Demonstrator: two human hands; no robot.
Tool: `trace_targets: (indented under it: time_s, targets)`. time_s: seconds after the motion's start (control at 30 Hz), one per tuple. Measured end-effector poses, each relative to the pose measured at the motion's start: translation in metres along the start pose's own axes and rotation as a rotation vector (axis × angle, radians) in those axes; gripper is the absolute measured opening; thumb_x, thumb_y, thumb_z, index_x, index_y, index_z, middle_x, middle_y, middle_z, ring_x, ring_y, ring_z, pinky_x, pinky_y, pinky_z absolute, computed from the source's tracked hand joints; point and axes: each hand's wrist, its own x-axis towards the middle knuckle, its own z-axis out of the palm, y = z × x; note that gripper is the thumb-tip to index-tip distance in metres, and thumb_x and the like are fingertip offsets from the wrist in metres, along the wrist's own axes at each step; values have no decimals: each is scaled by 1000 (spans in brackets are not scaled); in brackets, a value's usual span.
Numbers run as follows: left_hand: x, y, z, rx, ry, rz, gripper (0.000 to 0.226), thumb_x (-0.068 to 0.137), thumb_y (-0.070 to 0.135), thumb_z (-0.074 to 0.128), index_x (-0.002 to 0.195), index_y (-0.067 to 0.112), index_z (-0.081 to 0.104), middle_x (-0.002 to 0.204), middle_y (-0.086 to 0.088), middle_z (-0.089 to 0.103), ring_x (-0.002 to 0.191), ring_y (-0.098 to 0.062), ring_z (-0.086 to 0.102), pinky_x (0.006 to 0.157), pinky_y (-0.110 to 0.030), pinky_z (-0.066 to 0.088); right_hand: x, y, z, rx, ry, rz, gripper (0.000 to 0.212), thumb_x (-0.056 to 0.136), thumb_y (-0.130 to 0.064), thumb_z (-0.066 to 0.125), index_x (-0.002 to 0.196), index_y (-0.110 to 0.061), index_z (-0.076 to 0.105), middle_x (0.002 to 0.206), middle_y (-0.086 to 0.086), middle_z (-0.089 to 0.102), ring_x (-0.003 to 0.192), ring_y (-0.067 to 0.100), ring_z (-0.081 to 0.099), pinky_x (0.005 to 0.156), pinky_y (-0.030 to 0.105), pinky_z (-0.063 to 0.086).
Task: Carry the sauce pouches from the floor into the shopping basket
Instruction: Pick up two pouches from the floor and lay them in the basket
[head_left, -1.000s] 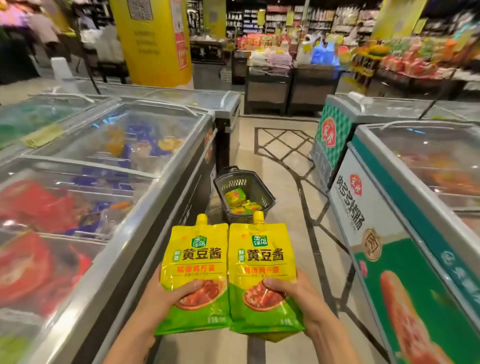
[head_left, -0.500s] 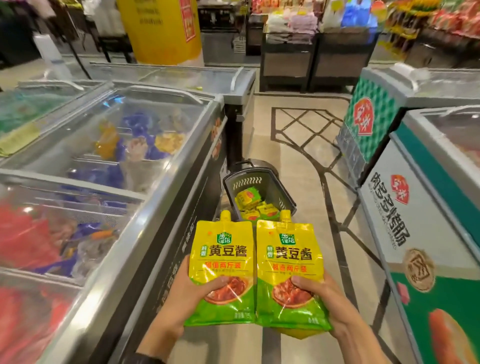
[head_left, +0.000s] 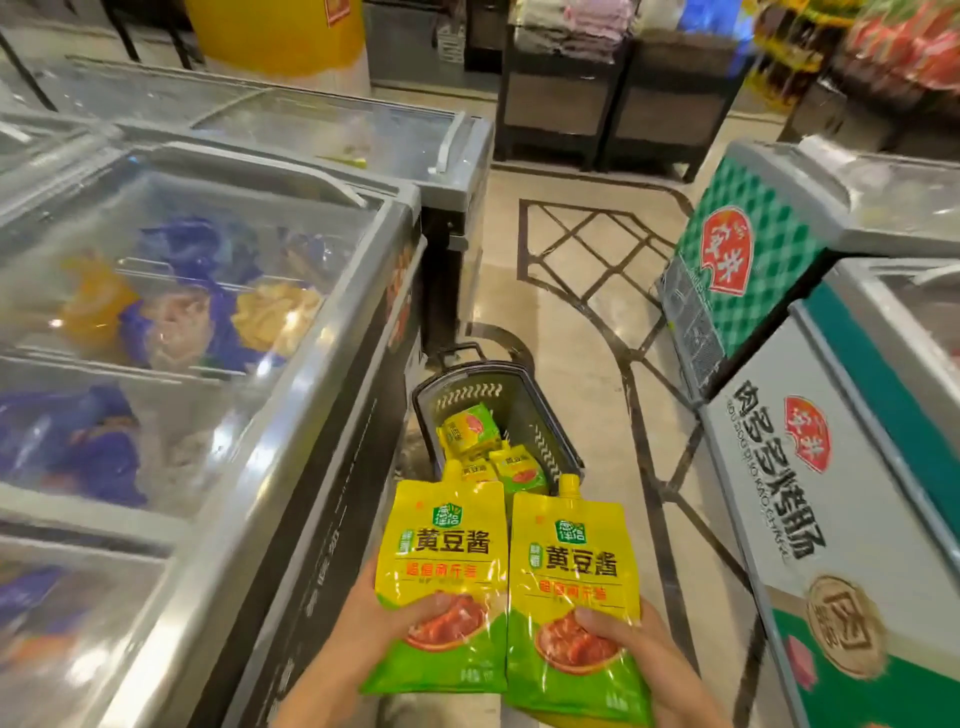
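Head view: my left hand (head_left: 384, 618) and right hand (head_left: 641, 647) each grip one of two sauce pouches (head_left: 441, 551), side by side, and the shopping basket (head_left: 543, 431) on the floor (head_left: 571, 291) lies nearer than before, just beyond them, so the drop seems close.

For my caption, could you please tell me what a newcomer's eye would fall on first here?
Two yellow sauce pouches are held upright low in the middle: the left pouch in the left hand, the right pouch in the right hand. Just beyond, the shopping basket stands on the floor, more pouches inside.
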Motion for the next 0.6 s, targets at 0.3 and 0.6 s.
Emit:
trace_targets:
  time_s: [0.3, 0.6]
  targets:
    - [132, 29, 12, 69, -73, -65, 89, 52, 19, 94, 131, 25, 54, 108, 2, 77, 97, -8, 72, 80, -24, 51, 106, -53, -11, -10, 81, 40, 93, 28, -31, 95, 115, -15, 65, 99, 7, 79, 88, 23, 76, 81, 39, 55]
    - [269, 30, 41, 177, 183, -177, 85, 50, 29, 101, 123, 23, 57, 109, 3, 76, 98, -12, 73, 75, -20, 53, 312, -115, -79, -122, 9, 214, 83, 34, -25, 102, 109, -17, 66, 88, 3, 79, 75, 16, 76, 56, 24, 57]
